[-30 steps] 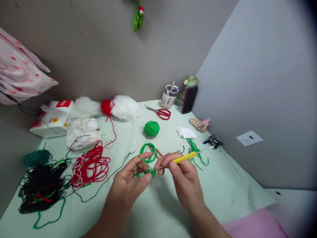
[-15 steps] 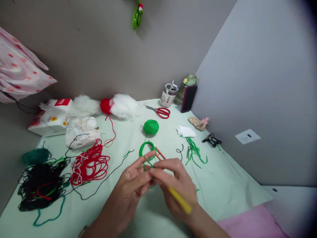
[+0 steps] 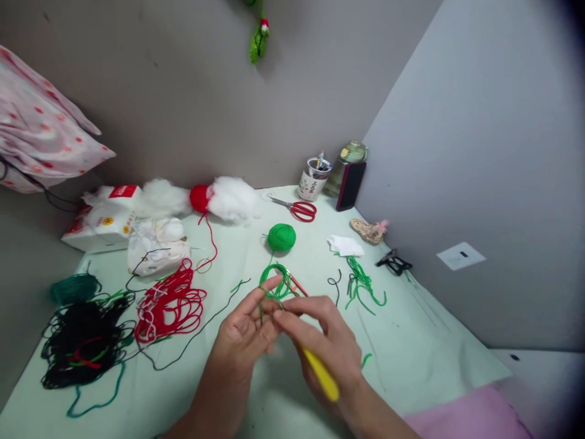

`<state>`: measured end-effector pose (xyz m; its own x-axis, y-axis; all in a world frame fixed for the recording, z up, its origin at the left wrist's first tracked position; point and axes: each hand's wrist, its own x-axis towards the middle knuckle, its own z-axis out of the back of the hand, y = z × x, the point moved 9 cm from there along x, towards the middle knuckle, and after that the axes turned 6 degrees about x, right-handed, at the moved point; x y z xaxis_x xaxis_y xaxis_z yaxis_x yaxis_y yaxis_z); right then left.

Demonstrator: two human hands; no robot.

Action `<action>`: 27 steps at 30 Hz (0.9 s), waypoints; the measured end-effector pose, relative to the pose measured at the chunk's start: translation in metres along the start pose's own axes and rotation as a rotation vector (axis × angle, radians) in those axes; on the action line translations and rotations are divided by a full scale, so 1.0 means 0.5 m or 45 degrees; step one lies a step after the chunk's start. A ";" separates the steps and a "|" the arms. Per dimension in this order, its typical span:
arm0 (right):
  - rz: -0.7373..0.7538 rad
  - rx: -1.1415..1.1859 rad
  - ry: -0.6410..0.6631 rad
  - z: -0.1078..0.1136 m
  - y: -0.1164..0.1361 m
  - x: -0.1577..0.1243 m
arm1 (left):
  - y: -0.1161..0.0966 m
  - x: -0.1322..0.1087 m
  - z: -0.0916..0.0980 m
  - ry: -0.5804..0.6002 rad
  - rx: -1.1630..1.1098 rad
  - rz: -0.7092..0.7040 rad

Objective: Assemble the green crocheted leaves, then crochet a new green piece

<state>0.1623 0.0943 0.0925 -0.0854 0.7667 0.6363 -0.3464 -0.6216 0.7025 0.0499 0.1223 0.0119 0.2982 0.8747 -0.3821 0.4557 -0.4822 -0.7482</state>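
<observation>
My right hand is closed round a crochet hook with a yellow handle; its tip end is at the fingertips. Green yarn runs over the raised index finger of my left hand, whose thumb and other fingers close on the yarn near the hook. Whatever stitches are there are too small to make out. Just beyond the fingers lies a loose coil of green yarn, joined by a strand to a green yarn ball. An orange-handled tool lies beside the coil, partly hidden.
At left are red yarn, a black yarn tangle, a white box and white stuffing. Red-handled scissors and a pen can stand or lie behind. Green yarn scraps and a black clip are right.
Both hands have shifted slightly, with the hook's yellow handle now at a steeper angle. The yarn over my left index finger has changed position a little. The whole view has moved slightly.
</observation>
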 end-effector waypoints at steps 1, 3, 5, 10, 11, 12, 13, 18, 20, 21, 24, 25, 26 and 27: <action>0.042 -0.050 0.018 0.001 0.006 -0.002 | 0.009 0.002 -0.002 0.029 -0.039 0.072; -0.002 0.045 -0.060 0.018 -0.004 0.002 | 0.018 0.005 -0.006 0.087 -0.115 0.173; -0.175 0.343 -0.215 0.040 -0.036 0.008 | 0.008 0.009 -0.002 0.082 -0.144 0.157; -0.491 0.765 -0.175 0.008 -0.087 0.015 | -0.021 0.001 -0.006 0.054 0.049 -0.029; -0.521 0.751 -0.154 0.003 -0.091 0.013 | -0.022 -0.001 -0.009 0.059 0.097 -0.054; -0.551 0.748 -0.151 0.001 -0.096 0.010 | -0.022 -0.002 -0.010 0.057 0.138 -0.077; -0.584 0.766 -0.161 0.002 -0.101 0.007 | -0.022 -0.003 -0.009 0.048 0.175 -0.096; -0.681 0.963 -0.214 0.005 -0.116 0.002 | -0.024 0.004 0.008 -0.005 0.265 -0.150; -0.670 0.966 -0.205 0.006 -0.113 0.006 | -0.025 0.007 0.013 -0.018 0.288 -0.151; -0.654 0.941 -0.195 0.007 -0.110 0.008 | -0.027 0.007 0.016 -0.032 0.310 -0.155; -0.554 0.737 -0.144 0.016 -0.090 0.011 | -0.037 0.004 0.027 -0.105 0.434 -0.208; -0.492 0.633 -0.118 0.020 -0.078 0.012 | -0.042 0.003 0.030 -0.134 0.500 -0.241; -0.414 0.519 -0.080 0.022 -0.064 0.012 | -0.048 0.001 0.032 -0.163 0.579 -0.279; -0.318 0.402 -0.032 0.022 -0.047 0.013 | -0.055 -0.002 0.033 -0.190 0.660 -0.326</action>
<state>0.1800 0.1122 0.0838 -0.0108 0.8988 0.4382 -0.0491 -0.4382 0.8976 0.0234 0.1356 0.0239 0.0946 0.9755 -0.1985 0.0173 -0.2010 -0.9794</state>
